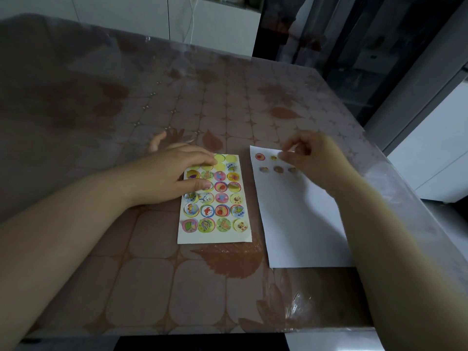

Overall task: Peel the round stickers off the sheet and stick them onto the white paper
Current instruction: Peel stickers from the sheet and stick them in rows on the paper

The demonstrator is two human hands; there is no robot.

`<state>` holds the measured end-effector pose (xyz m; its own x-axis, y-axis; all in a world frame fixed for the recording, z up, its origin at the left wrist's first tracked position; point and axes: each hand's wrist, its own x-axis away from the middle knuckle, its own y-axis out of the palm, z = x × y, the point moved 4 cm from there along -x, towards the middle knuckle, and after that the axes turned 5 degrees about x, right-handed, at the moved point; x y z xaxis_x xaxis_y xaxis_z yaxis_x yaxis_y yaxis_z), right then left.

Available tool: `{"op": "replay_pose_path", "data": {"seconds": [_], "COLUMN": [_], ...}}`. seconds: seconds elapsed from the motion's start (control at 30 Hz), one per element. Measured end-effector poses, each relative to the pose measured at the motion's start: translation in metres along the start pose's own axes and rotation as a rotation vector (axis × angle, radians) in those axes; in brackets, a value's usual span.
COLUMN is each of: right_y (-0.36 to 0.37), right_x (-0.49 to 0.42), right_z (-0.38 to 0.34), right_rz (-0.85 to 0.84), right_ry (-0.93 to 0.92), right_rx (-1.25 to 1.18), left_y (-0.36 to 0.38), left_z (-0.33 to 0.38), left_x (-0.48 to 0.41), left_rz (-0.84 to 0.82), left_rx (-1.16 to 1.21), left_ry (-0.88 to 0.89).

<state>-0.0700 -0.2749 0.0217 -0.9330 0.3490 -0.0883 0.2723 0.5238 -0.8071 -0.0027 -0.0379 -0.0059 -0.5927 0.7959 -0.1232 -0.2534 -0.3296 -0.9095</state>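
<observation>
Dim room. The desk (pixel 177 97) wears a brown leaf-patterned cloth under clear plastic. Behind it stand white cabinets (pixel 222 24) with a hanging cable (pixel 192 21); dark glass (pixel 354 46) stands to the right.

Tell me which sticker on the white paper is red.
The top-left sticker, ringed in red; the others beside and below it look dull yellow-brown.

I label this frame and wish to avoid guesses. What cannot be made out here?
Head view: whether the right hand pinches a sticker; the hand itself hides that spot on the paper.
Head view: the upper-left stickers of the sheet; the left hand covers them.
Head view: pictures on the stuck stickers; too small and dim.
</observation>
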Motion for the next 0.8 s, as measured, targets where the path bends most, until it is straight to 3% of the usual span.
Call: {"op": "replay_pose_path", "data": {"seconds": [0.13, 0.3, 0.8], "right_y": [0.03, 0.053, 0.047], "right_x": [0.004, 0.0, 0.001], "right_z": [-0.037, -0.043, -0.037], "right_rz": [-0.082, -0.121, -0.116], "right_ry": [-0.246, -0.337, -0.222], "right_rx": [0.118, 0.149, -0.068], "left_y": [0.0, 0.0, 0.001], "left_z": [0.001, 0.002, 0.0], "left_x": [0.0, 0.0, -0.002], "left_rz": [0.004, -0.016, -0.027], "left_rx": [-0.01, -0.012, 0.001], "left_ry": [0.005, 0.014, -0.01]}}
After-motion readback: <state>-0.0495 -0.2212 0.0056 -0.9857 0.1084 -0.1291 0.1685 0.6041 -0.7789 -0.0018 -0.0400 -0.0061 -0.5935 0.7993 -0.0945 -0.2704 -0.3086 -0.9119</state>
